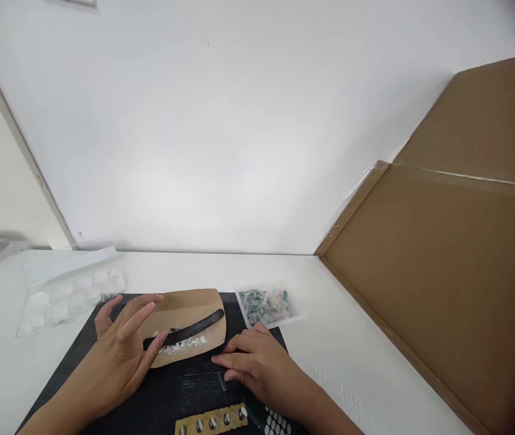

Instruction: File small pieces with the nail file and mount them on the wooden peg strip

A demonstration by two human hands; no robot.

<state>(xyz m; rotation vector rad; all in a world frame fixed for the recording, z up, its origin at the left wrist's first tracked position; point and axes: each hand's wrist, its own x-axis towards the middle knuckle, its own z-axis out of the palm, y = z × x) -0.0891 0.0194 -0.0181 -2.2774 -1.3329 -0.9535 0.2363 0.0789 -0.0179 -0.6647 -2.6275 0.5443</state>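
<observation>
My left hand (126,353) is over the left part of a sheet of brown paper (185,300), its fingers spread. Its thumb and fingertips are near a curved black strip (198,326) lying across the paper; whether they touch it I cannot tell. Small white chips (185,345) are scattered along the strip's lower edge. Low over the black mat (194,382), my right hand (260,365) has its index finger stretched toward the paper and its thumb apart below. Close to that thumb lies a short dark sliver (222,381). I see nothing held in either hand.
A clear tray of pale green and clear pieces (266,306) sits beyond my right hand. In front are a gold strip with silver domes (212,421) and a dark sheet with white ovals (278,423). A clear compartment box (71,296) stands left; cardboard (421,260) borders the right.
</observation>
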